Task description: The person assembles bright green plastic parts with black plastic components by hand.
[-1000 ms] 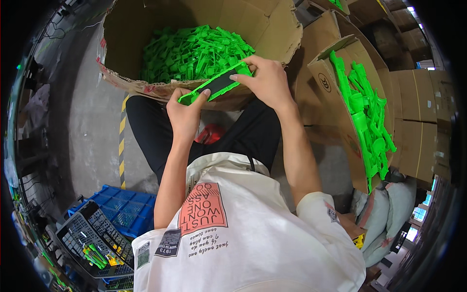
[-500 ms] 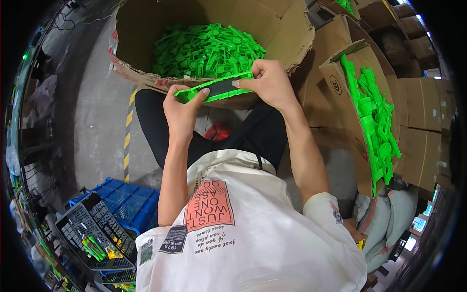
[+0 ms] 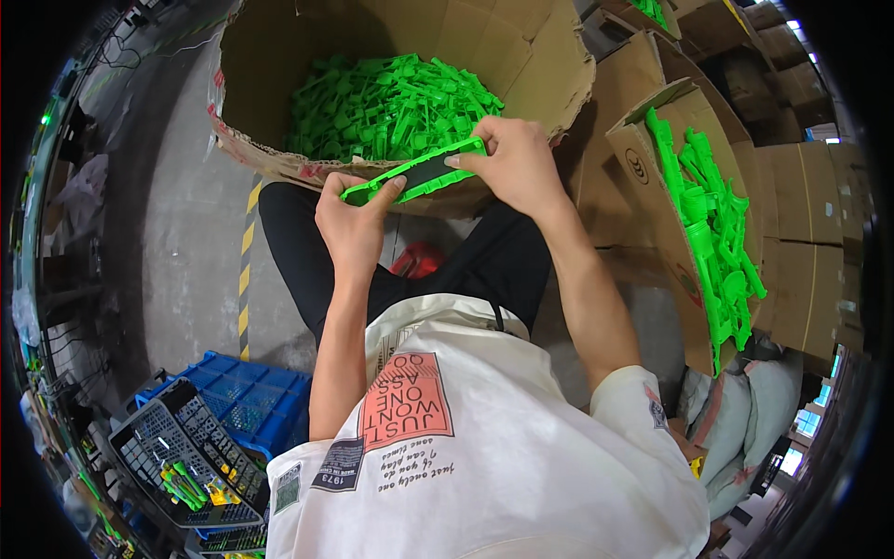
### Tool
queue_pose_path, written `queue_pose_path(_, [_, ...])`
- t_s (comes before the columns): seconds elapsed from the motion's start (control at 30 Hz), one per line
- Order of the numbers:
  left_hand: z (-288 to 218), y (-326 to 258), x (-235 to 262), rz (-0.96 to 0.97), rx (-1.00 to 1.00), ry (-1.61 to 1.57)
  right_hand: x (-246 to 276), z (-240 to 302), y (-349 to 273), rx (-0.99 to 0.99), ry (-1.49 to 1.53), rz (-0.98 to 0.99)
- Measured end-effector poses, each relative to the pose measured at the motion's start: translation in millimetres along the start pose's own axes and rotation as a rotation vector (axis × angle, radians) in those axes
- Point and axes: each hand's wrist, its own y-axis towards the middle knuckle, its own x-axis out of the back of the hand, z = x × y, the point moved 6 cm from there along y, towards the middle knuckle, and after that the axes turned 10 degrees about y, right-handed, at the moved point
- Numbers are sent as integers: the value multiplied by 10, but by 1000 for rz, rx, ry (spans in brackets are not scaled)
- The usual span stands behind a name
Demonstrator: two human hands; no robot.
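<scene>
Between my two hands stretches a long, narrow green plastic shell with a flat dark strip (image 3: 426,174) lying along its inside. At its lower left end, my left hand (image 3: 357,212) grips it, thumb pressed on the strip. The upper right end is pinched by my right hand (image 3: 518,160), whose thumb also rests on the strip. Just beyond the shell stands a large round-sided cardboard box (image 3: 270,163), with a heap of green plastic parts (image 3: 391,104) inside. The undersides of the shell and some fingers are hidden.
On the right, a cardboard box (image 3: 643,154) holds more green parts (image 3: 712,224). Stacked cartons (image 3: 801,196) and white sacks (image 3: 726,410) stand beyond. At lower left are a blue crate (image 3: 247,391) and a dark grey basket (image 3: 154,429) with small green and yellow items. A red object (image 3: 419,259) sits between my legs.
The green shell tilts more steeply, its left end slightly lower. Both hands keep their grip, the thumbs still on the dark strip. The whole view has shifted slightly.
</scene>
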Motion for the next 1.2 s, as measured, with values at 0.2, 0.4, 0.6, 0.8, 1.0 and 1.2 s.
queue_pose_path(0.2, [2, 44, -44, -52, -80, -36, 44, 177, -136, 80, -131, -89])
queue_pose_path(0.4, [-59, -28, -105, -29, -29, -103, 139, 221, -183, 118, -165, -121])
queue_pose_path(0.6, [-94, -60, -40, -44, -77, -91, 159, 179, -207, 68, -166, -83])
queue_pose_path(0.8, [-115, -56, -21, -30, -46, -89, 188, 297, -260, 132, -142, -149])
queue_pose_path(1.0, [-199, -114, -3, -31, -48, -121, 204, 371, -308, 193, -111, -178])
queue_pose_path(1.2, [-425, -216, 120, 39, -26, -161, 317, 400, -301, 21, -44, -3])
